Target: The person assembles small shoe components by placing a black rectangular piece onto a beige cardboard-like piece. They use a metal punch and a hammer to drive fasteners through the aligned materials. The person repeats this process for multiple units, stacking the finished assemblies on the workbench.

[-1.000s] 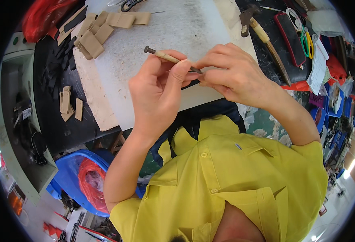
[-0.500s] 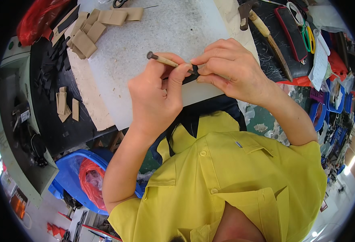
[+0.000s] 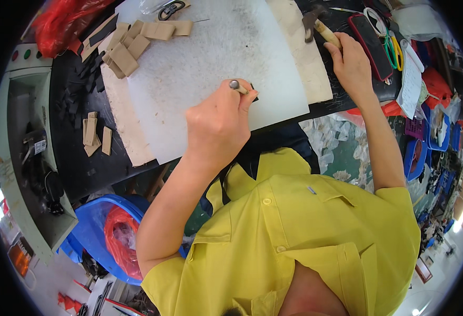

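Note:
Closed around a wooden-handled punch with a round metal cap, my left hand rests low over the white board. The punch stands nearly upright, and its lower end is hidden by my fingers. A small black piece shows beside my fingertips, partly covered. Off to the right, my right hand is closed on the wooden handle of a hammer. The hammer's dark head points to the far left of that hand.
Folded tan strips lie at the board's far left, with black strips beyond. Near the right hand are a red-edged phone, scissors and a paper sheet. A blue basin stands below at left.
My right hand has left the black piece and moved right to the hammer's handle. The punch in my left hand has gone from slanted to nearly upright.

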{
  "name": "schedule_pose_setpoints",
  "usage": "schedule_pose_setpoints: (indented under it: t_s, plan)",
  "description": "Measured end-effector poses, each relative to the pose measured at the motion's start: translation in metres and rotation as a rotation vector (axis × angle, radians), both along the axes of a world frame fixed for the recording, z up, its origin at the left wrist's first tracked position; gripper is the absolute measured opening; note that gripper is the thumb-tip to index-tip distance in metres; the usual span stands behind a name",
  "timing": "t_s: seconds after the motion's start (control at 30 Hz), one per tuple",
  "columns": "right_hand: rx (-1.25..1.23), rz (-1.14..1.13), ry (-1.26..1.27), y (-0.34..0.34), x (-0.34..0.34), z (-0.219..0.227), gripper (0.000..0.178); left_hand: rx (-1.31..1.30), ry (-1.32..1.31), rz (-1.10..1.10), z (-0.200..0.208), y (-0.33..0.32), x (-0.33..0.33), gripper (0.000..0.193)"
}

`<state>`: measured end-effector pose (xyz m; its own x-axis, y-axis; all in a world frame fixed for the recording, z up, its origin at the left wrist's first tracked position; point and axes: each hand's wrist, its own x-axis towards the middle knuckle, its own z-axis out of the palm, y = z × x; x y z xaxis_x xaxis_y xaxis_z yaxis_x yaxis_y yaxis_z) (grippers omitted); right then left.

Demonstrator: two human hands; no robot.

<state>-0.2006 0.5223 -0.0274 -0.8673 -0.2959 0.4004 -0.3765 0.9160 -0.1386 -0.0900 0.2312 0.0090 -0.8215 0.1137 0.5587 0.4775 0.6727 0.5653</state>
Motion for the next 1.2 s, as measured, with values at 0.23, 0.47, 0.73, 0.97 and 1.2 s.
schedule_pose_setpoints:
  t_s: [0.23,0.47,0.73,0.97,1.2]
  plan:
    - [-0.198,0.220,-0.307,-0.037,0.042,0.117,0.039,-0.119,-0.019,-0.013,0.001,-0.001,0.006,0.015]
    - [-0.687,0.623,-0.334,-0.058,0.062,0.193,0.018,-0.109,-0.002,-0.044,0.005,0.003,0.001,0.018]
    - [0.175,0.416,-0.213,-0.053,0.060,0.130,0.026,-0.096,-0.049,-0.032,0.002,-0.003,0.004,0.014]
    - [0.198,0.473,-0.257,-0.062,0.066,0.100,0.028,-0.137,-0.058,0.001,0.001,-0.005,0.009,0.006]
    - [0.257,0.493,-0.220,-0.064,0.067,0.102,0.028,0.642,-0.388,0.102,-0.004,0.000,0.009,0.011]
